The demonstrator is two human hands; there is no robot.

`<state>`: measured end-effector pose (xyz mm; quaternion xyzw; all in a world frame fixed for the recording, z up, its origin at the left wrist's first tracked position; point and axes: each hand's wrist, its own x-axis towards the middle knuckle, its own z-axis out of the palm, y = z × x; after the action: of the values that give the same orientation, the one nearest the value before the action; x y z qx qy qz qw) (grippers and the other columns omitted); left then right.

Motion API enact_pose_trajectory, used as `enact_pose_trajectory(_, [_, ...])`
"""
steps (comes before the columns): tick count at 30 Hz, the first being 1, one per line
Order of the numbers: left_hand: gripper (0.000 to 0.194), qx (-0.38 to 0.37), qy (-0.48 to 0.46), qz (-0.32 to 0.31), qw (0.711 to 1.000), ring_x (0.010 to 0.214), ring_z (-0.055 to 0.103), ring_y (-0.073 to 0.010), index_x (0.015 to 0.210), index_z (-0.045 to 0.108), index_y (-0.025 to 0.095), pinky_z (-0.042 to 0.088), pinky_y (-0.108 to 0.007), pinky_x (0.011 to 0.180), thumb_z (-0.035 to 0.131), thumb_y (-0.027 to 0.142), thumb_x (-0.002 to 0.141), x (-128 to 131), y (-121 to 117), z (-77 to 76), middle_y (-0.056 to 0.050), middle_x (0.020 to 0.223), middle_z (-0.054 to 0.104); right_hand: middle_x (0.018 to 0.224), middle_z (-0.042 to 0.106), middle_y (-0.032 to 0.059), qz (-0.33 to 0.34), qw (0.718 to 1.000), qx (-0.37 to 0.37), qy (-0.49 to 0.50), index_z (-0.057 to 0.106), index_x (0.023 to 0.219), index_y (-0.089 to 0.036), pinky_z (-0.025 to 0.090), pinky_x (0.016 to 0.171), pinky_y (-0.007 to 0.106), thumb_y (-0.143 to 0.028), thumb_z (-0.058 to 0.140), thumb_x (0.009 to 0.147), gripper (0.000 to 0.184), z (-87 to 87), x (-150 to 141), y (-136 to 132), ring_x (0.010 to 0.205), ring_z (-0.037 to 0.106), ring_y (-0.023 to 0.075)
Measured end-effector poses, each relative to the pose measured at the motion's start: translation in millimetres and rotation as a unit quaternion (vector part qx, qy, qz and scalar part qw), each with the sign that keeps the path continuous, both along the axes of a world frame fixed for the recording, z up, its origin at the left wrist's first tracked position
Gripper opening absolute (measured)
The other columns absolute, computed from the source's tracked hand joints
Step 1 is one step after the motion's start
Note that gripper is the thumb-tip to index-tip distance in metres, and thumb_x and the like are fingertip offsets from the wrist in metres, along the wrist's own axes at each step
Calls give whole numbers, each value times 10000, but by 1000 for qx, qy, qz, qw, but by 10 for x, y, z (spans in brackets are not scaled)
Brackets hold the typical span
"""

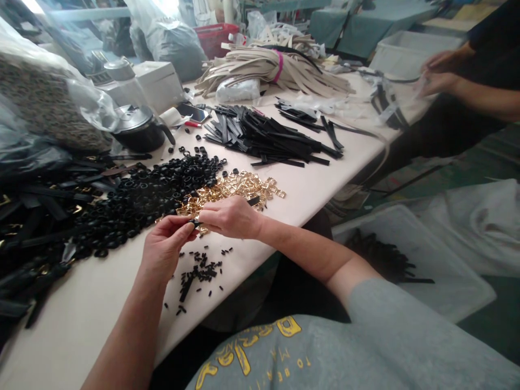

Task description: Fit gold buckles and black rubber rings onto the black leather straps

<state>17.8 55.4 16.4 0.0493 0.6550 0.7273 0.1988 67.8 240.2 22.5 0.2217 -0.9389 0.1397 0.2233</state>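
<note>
My left hand (167,238) pinches the end of a black strap (254,201) between thumb and fingers. My right hand (231,216) is closed round the same strap, its fingertips close to the left ones. A short length of strap shows behind the right knuckles; most of it is hidden in the hand. Just beyond both hands lies a heap of gold-coloured metal buckles (244,187). To its left spreads a big pile of black loops (162,184). Small black pieces (203,268) are scattered on the table nearer my body.
Black straps (264,132) lie heaped farther back, before a bundle of beige strips (276,70). A black pot with a metal lid (136,122) and full plastic bags (36,92) stand left. A co-worker's hands (442,73) are at right, above a white bin (455,271).
</note>
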Motion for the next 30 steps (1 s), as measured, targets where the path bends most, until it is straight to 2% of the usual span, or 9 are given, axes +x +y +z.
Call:
enact_pose_trajectory(6, [267, 57, -59, 40, 996, 554, 625, -69, 775, 681, 162, 533, -130, 548, 847, 203, 571, -60, -23, 34, 10, 697, 673, 946, 696, 26, 3, 988, -130, -81, 634, 1056, -176, 332, 654, 230, -376, 525, 946, 252, 54, 6, 54, 803, 587, 102])
enact_pose_trajectory(9, [196, 76, -107, 75, 988, 538, 617, -55, 766, 671, 159, 534, -105, 540, 793, 120, 617, -90, -23, 73, 18, 685, 661, 908, 703, 22, -14, 970, -189, -152, 662, 1046, -181, 341, 662, 231, -400, 552, 924, 274, 111, 28, 101, 764, 580, 104])
enact_pose_trajectory(12, [86, 85, -163, 103, 977, 519, 606, -44, 779, 659, 153, 517, -80, 508, 684, 79, 742, -89, -3, 115, 23, 659, 631, 878, 699, 20, -18, 955, -223, -194, 682, 1028, -180, 338, 654, 227, -391, 539, 929, 274, 149, 41, 111, 737, 562, 99])
enact_pose_trajectory(15, [101, 94, -204, 106, 969, 516, 602, -40, 793, 642, 138, 504, -69, 482, 587, 68, 840, -59, 20, 156, 15, 675, 612, 781, 675, 9, -22, 941, -249, -228, 687, 952, -158, 330, 637, 220, -339, 535, 927, 238, 184, 41, 105, 682, 534, 86])
enact_pose_trajectory(17, [123, 105, -218, 95, 966, 521, 602, -41, 798, 631, 128, 509, -72, 486, 560, 46, 856, -31, 31, 174, 7, 698, 606, 699, 649, -7, -12, 918, -290, -269, 668, 875, -143, 332, 621, 211, -306, 526, 927, 223, 211, 37, 109, 626, 512, 71])
enact_pose_trajectory(21, [157, 116, -242, 67, 961, 535, 600, -44, 825, 624, 115, 520, -83, 503, 506, 35, 891, 8, 41, 178, -15, 730, 601, 589, 596, -40, 43, 848, -389, -358, 593, 760, -135, 336, 567, 190, -289, 508, 933, 247, 231, 21, 134, 522, 448, 44])
enact_pose_trajectory(27, [200, 125, -249, 50, 959, 550, 599, -50, 887, 658, 90, 529, -91, 518, 464, 46, 913, 1, 25, 172, -44, 756, 614, 536, 544, -60, 52, 797, -456, -392, 550, 690, -127, 313, 506, 165, -231, 522, 920, 254, 168, -23, 122, 477, 408, 22])
enact_pose_trajectory(30, [188, 110, -250, 44, 961, 561, 608, -62, 909, 673, 98, 542, -108, 520, 489, 60, 904, 0, 30, 177, -47, 761, 626, 526, 539, -73, 66, 739, -510, -435, 542, 725, -133, 257, 418, 161, -252, 507, 934, 243, 146, -36, 99, 407, 352, 14])
